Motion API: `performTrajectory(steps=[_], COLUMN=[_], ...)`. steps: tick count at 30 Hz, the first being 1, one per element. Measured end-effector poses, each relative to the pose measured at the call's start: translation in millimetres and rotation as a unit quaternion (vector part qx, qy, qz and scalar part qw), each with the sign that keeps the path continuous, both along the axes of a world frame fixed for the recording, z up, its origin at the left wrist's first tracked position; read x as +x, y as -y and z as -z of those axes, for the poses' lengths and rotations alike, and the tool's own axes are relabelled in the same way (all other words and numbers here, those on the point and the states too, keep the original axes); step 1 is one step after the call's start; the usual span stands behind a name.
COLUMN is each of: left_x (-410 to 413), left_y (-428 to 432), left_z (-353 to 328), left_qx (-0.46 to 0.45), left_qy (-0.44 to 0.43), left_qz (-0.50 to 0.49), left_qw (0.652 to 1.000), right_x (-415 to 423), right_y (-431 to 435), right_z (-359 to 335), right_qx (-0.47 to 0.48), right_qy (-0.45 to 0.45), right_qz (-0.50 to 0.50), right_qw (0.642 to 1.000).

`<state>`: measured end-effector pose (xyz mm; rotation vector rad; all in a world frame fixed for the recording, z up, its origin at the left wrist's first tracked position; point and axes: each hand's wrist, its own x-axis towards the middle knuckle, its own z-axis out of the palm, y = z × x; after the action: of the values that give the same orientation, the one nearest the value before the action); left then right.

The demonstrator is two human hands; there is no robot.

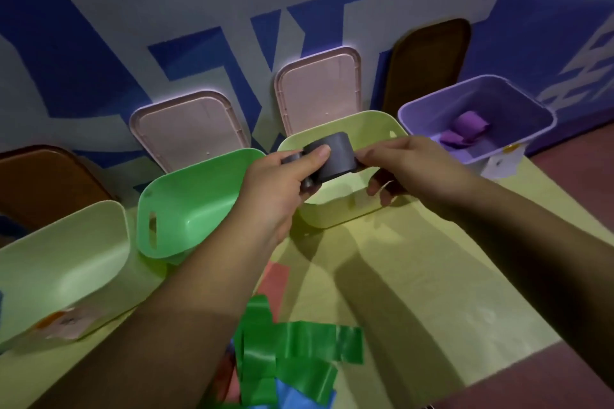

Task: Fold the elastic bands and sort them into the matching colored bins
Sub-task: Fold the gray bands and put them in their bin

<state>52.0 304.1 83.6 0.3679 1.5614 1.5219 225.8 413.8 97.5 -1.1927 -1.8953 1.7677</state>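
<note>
A dark grey elastic band (335, 158) is held between both hands above the yellow-green bin (372, 126). My left hand (282, 183) pinches its left end with thumb on top, and a folded part hangs below. My right hand (405, 169) grips its right end. A loop of the band stands up between them. Near the bottom lie loose green bands (299, 345), with a blue band (299, 395) and a red band (275, 279) partly under my left forearm. The purple bin (538, 113) at the right holds folded purple bands (465, 129).
A bright green bin (186, 209) and a pale green bin (59, 262) stand at the left. Pink lids (189, 129) and brown lids (428, 60) lean against the blue-and-white wall behind. The bins rest on a yellow mat (415, 292) over a reddish floor.
</note>
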Motion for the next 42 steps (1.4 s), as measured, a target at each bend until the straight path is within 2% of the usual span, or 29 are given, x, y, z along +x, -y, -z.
performTrajectory(steps=[1, 3, 5, 7, 9, 12, 22, 34, 42], left_x=[0.9, 5.4, 10.6, 14.0, 15.3, 15.4, 18.2, 16.7, 20.9], left_y=[-9.6, -29.3, -51.3, -73.6, -94.1, -120.1, -176.3, -178.6, -142.5], left_z=[1.1, 6.8, 16.0, 29.3, 45.9, 68.1, 115.1, 114.3, 62.2], left_qx=[-0.006, -0.022, -0.041, -0.069, -0.109, -0.162, -0.286, -0.325, -0.276], left_qy=[0.008, 0.016, 0.016, -0.006, -0.051, -0.083, -0.108, -0.192, -0.213], left_qz=[0.005, 0.012, 0.017, 0.016, 0.021, 0.032, 0.065, 0.104, 0.101], left_qw=[1.0, 1.0, 0.999, 0.997, 0.993, 0.983, 0.95, 0.92, 0.932], right_x=[2.5, 10.0, 17.1, 24.0, 27.2, 27.5, 32.1, 32.1, 33.4], right_y=[-9.6, -28.7, -50.2, -69.7, -82.5, -86.2, -97.4, -93.5, -69.6], right_z=[-1.3, -1.8, 3.4, 14.3, 28.7, 39.6, 45.8, 53.1, 48.8], right_qx=[0.034, 0.161, 0.304, 0.374, 0.403, 0.398, 0.393, 0.413, 0.432], right_qy=[0.029, 0.108, 0.175, 0.222, 0.264, 0.295, 0.256, 0.235, 0.192], right_qz=[-0.006, -0.007, 0.008, 0.001, -0.057, -0.1, -0.123, -0.099, -0.055], right_qw=[0.999, 0.981, 0.936, 0.9, 0.875, 0.863, 0.875, 0.874, 0.88])
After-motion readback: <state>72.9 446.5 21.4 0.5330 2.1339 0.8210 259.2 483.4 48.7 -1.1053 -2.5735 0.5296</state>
